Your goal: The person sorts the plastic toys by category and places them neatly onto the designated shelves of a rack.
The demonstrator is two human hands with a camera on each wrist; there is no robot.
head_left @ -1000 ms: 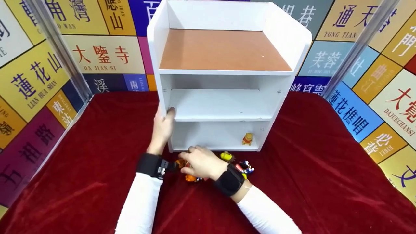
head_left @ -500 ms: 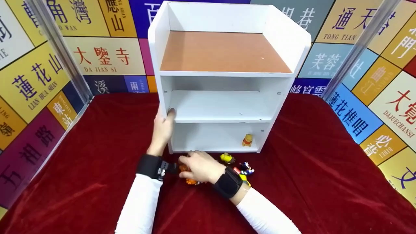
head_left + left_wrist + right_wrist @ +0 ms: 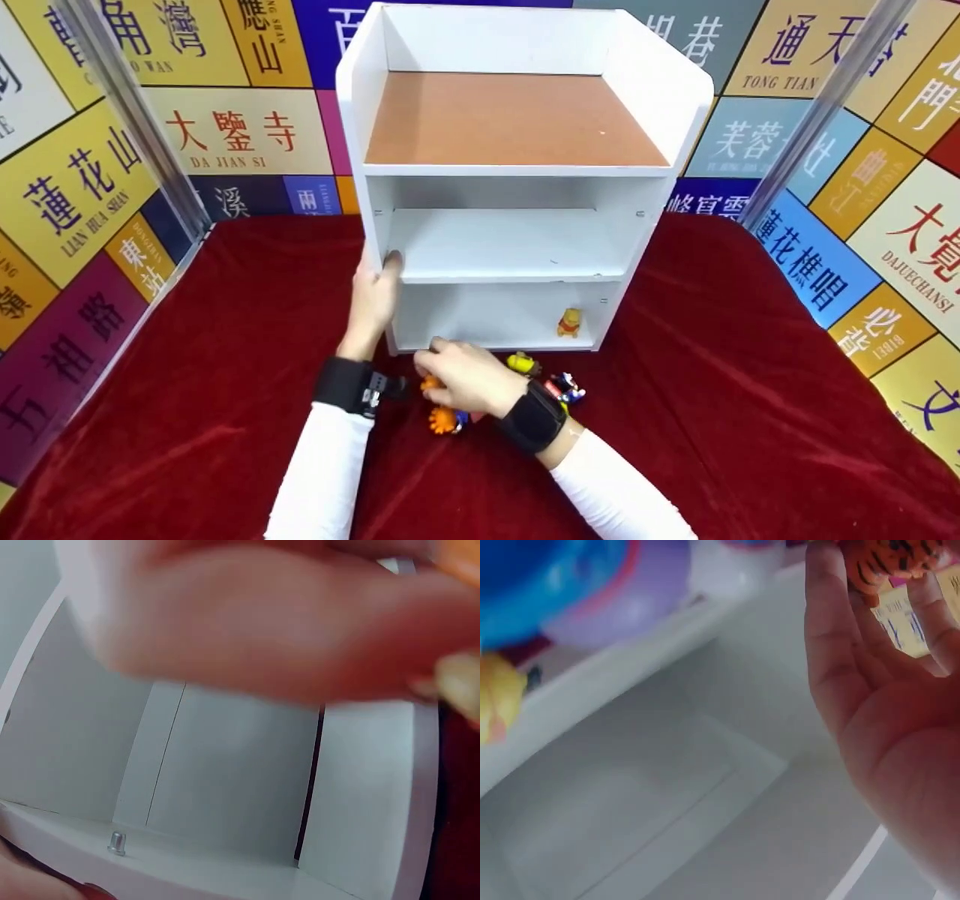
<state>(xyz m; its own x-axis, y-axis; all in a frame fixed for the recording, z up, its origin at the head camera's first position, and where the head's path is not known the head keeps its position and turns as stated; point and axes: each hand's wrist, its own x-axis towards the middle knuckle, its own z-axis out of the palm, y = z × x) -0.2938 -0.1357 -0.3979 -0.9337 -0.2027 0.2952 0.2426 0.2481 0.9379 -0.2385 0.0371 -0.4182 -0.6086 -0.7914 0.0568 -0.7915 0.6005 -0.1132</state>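
Observation:
A white shelf unit [image 3: 510, 240] with a brown top board stands on red cloth. My left hand [image 3: 375, 296] grips its left side panel, thumb on the inner face. Low in front of the unit, my right hand [image 3: 469, 375] pinches an orange tiger figurine [image 3: 889, 556] with black stripes; in the head view the hand mostly hides it. A yellow bear figurine [image 3: 569, 323] in a red shirt stands at the right end of the bottom shelf. In the left wrist view, a blurred hand covers the upper part, and a metal shelf pin [image 3: 116, 843] shows inside the unit.
On the cloth near my right hand lie an orange toy [image 3: 442, 421], a yellow toy [image 3: 523, 363] and a black, white and blue toy [image 3: 571, 391]. Walls with printed Chinese signs [image 3: 240, 127] surround the cloth-covered surface [image 3: 225, 360], with clear corner posts [image 3: 802, 112].
My right hand dips among the toys, then rises slightly with the tiger figurine in its fingers. The orange toy below comes into fuller view. The left hand keeps its grip on the side panel.

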